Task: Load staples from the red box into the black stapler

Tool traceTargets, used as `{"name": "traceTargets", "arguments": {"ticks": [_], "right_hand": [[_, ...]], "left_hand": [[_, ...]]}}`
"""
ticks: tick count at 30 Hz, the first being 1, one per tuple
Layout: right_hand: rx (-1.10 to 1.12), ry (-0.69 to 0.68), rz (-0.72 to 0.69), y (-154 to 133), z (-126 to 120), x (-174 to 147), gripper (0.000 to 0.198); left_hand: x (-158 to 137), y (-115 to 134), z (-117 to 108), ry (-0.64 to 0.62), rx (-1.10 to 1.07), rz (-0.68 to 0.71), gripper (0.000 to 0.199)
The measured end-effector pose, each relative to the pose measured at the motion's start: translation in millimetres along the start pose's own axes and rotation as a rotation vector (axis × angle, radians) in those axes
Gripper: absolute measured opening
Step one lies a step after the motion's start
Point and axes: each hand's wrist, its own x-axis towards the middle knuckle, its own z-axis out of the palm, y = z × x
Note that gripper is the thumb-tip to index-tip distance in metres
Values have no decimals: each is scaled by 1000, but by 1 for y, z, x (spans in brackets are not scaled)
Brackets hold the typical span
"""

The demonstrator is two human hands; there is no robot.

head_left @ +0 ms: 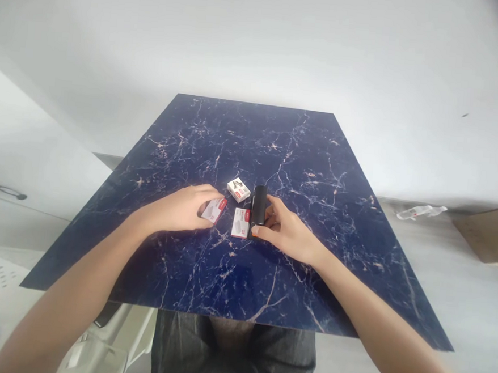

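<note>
My left hand grips a small white-and-red carton between thumb and fingers, just above or on the tabletop; I cannot tell which. On the right, my right hand is closed around the side of a black oblong object that looks like a stapler, with its thumb at the near end. A second white-and-red carton, printed with a grey staple-like picture, lies right beside the black object. Behind it, between both hands, sits a white box with a dark picture on top.
Everything rests on a dark blue marble-patterned table against a white wall. A plastic bottle and a cardboard box are on the floor at the right. A white cabinet with a dark handle stands at the left.
</note>
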Motion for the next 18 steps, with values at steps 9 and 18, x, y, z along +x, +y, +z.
{"name": "traceTargets", "arguments": {"ticks": [9,18], "right_hand": [[6,6,-14,3,0,0,78],[-14,-1,-16,0,-1,0,77]], "left_hand": [[15,28,48,145,-24,189,62],[23,30,62,219,5,198,61]]}}
